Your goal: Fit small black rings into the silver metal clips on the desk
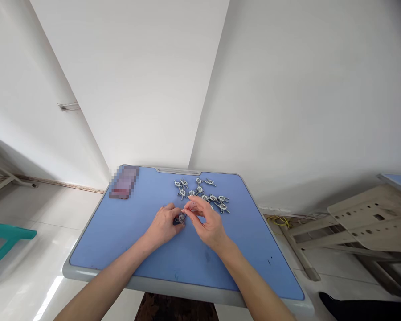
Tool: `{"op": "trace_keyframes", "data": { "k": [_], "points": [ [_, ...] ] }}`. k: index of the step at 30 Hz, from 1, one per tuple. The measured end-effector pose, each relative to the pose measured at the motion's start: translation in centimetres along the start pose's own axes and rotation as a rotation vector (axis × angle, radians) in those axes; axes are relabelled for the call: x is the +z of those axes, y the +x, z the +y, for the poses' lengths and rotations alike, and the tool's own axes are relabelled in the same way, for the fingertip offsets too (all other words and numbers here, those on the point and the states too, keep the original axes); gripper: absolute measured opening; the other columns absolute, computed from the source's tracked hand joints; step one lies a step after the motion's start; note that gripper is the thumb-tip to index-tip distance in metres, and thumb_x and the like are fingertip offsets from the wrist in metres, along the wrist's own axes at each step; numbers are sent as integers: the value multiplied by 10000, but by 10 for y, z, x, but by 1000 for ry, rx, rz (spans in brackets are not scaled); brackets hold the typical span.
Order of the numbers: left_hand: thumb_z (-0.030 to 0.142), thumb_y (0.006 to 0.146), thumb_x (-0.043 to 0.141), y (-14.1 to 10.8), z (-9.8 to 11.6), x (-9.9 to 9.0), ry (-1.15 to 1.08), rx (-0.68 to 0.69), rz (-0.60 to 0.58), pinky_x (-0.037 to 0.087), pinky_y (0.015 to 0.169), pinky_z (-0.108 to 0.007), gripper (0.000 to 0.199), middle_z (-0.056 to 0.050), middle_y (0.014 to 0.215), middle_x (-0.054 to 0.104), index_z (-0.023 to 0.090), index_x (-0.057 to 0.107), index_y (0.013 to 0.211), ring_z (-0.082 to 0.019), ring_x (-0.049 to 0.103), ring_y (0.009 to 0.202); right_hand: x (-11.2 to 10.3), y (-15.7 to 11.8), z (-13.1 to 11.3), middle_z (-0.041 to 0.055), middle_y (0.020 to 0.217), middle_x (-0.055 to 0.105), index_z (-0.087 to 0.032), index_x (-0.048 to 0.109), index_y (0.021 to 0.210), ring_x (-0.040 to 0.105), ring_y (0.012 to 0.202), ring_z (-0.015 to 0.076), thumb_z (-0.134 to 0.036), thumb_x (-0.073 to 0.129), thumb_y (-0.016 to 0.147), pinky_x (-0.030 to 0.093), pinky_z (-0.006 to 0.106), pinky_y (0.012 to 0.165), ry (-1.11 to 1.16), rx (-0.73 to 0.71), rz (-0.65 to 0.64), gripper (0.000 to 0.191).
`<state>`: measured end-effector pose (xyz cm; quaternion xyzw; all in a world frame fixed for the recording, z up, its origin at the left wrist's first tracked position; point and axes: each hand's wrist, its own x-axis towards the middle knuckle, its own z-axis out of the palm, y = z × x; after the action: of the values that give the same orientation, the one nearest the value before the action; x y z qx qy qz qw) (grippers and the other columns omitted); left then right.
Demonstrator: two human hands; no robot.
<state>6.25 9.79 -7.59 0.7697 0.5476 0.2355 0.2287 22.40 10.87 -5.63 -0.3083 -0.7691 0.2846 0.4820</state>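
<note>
Presently, both my hands are working low over the blue desk (120, 232), near its middle. With my left hand (165, 223) I pinch one small metal part (182, 218) between thumb and fingers, just at the desk surface. My right hand (207, 220) comes to the same part from the other side; its thumb and fingertips are almost together at the upper end. Whether they grip the part, or some tiny piece, I cannot tell, because the fingers cover it.

Beyond my hands lie the other parts (213, 198), loosely scattered, some touching, the nearest ones partly behind my right hand. I think the main risk is a slip: the part is small, so if my left pinch becomes loose while the right fingers push, it could turn or jump away. A careless right wrist might also sweep the near parts apart. The blurred thing (124, 182) at the far left corner is well apart, so I judge it safe.
</note>
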Motion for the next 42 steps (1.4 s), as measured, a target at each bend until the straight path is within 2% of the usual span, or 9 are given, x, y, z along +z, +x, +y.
{"op": "trace_keyframes", "data": {
  "k": [6, 11, 18, 23, 28, 33, 37, 39, 42],
  "points": [
    [198, 755, 603, 1, 0, 1, 22, -9, 11, 404, 723, -285, 205, -8, 816, 528, 228, 633, 955, -160, 532, 737, 0, 0, 2, 66, 975, 579, -288, 491, 1198, 603, 764, 164, -216, 566, 865, 595, 354, 675, -198, -83, 71, 348],
    [181, 740, 623, 1, 0, 2, 14, -26, 21, 408, 705, -272, 247, -5, 821, 534, 230, 634, 982, -159, 538, 745, 1, 2, -1, 35, 851, 589, -294, 556, 1138, 598, 747, 165, -191, 551, 870, 589, 343, 671, -119, -86, 196, 287],
    [202, 737, 622, 1, 0, 2, 21, -34, 18, 408, 709, -276, 272, -6, 830, 552, 236, 628, 1007, -158, 539, 742, -6, 4, -9, 44, 968, 630, -292, 540, 1214, 629, 864, 174, -201, 453, 915, 566, 369, 785, -16, -23, 33, 324],
    [201, 738, 615, 1, 2, 1, 34, -34, 28, 403, 705, -279, 174, -10, 825, 557, 206, 621, 912, -155, 532, 731, -3, 6, -7, 43, 894, 570, -314, 568, 1203, 584, 780, 170, -204, 513, 883, 556, 349, 722, -113, -36, 126, 343],
    [213, 738, 631, 2, 1, 2, 13, -40, 12, 412, 732, -292, 266, -15, 872, 575, 223, 607, 1003, -165, 543, 762, -4, 7, -7, 36, 951, 616, -303, 499, 1281, 606, 862, 168, -201, 400, 928, 540, 363, 801, -18, -20, 27, 380],
    [204, 734, 631, 2, 2, 2, 32, -48, 27, 408, 722, -287, 188, -8, 835, 572, 207, 604, 920, -163, 553, 744, -2, 4, -6, 15, 834, 629, -275, 520, 1217, 625, 745, 154, -233, 466, 913, 551, 336, 748, -49, 1, 116, 312],
    [230, 732, 651, 2, 3, 2, 16, -49, 26, 410, 721, -285, 208, -8, 839, 579, 205, 603, 933, -169, 557, 758, -2, 3, -3, 50, 984, 627, -270, 372, 1335, 653, 835, 159, -239, 359, 956, 550, 351, 788, -5, 55, 27, 381],
    [233, 737, 646, 2, 3, 1, 14, -52, 24, 408, 721, -284, 193, -8, 835, 581, 205, 606, 923, -170, 558, 763, -3, 3, -2, 62, 1044, 612, -270, 356, 1337, 647, 865, 169, -256, 395, 946, 540, 369, 814, -34, 59, 11, 393],
    [226, 741, 640, 1, 3, 2, 13, -47, 27, 400, 729, -288, 200, -5, 833, 585, 209, 603, 937, -170, 561, 764, -3, 3, -2, 45, 945, 612, -267, 370, 1314, 639, 791, 162, -269, 416, 941, 542, 369, 789, -52, 96, 18, 376]
  ]
}}
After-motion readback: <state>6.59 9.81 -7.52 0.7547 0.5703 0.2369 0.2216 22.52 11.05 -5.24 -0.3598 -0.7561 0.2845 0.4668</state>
